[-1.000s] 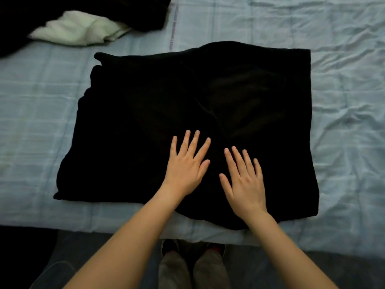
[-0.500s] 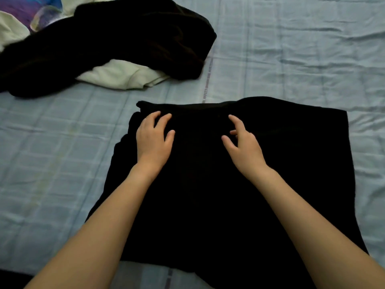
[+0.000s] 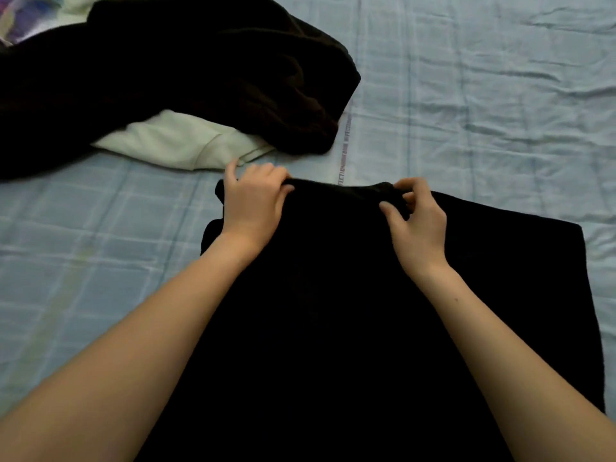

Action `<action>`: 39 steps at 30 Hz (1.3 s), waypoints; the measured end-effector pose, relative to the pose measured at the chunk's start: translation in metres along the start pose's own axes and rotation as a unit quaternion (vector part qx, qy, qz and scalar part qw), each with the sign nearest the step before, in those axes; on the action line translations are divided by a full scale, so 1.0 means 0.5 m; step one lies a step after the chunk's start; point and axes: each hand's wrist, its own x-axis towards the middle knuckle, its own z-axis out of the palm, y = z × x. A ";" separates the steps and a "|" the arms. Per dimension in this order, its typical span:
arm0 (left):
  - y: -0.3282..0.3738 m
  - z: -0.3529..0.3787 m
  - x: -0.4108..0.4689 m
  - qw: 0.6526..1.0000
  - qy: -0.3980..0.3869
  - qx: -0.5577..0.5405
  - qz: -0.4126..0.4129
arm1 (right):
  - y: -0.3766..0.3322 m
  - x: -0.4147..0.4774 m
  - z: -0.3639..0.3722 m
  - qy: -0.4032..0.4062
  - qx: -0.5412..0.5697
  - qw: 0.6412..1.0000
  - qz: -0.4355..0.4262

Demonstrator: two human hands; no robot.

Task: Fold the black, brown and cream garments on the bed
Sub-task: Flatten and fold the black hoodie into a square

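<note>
A black garment (image 3: pixel 333 311) lies spread flat on the bed in front of me. My left hand (image 3: pixel 251 203) grips its far edge near the left corner, fingers curled over the fabric. My right hand (image 3: pixel 415 216) pinches the same far edge further right, thumb and fingers closed on a raised bit of cloth. Beyond, at the upper left, a dark brown garment (image 3: pixel 186 78) lies in a crumpled heap, partly covering a cream garment (image 3: pixel 176 141) beneath it.
The bed has a light blue checked sheet (image 3: pixel 466 95), wrinkled to the right and far side. A colourful patterned item (image 3: pixel 20 18) peeks in at the top left corner.
Both hands have gone from lying flat on the near part of the black garment to its far edge, where they now take hold of the fabric. The view has tilted toward the far side.
</note>
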 end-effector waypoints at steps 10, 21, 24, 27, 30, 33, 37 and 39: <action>0.070 0.043 -0.027 0.988 -0.104 0.033 0.113 | -0.001 -0.016 0.078 0.045 -0.227 0.964 -0.132; 0.027 0.129 -0.019 0.962 -0.266 0.019 0.058 | 0.043 0.006 0.140 -0.200 -0.340 0.911 -0.125; 0.052 0.078 -0.042 0.968 -0.241 0.036 0.055 | 0.001 -0.035 0.111 -0.169 -0.321 0.925 -0.113; 0.070 0.044 -0.142 0.971 -0.231 0.019 0.051 | -0.002 -0.167 0.089 -0.155 -0.288 0.943 -0.059; 0.059 0.056 -0.195 0.962 -0.268 0.018 0.049 | 0.034 -0.240 0.099 -0.179 -0.284 0.942 -0.024; 0.059 0.069 -0.188 0.957 -0.285 0.032 0.046 | 0.045 -0.231 0.112 -0.173 -0.275 0.946 -0.013; 0.058 0.018 -0.169 0.950 -0.304 -0.004 0.068 | 0.020 -0.232 0.091 -0.183 -0.289 0.940 -0.013; 0.037 -0.038 -0.175 0.964 -0.255 -0.051 0.052 | -0.012 -0.235 0.085 -0.166 -0.285 0.944 -0.005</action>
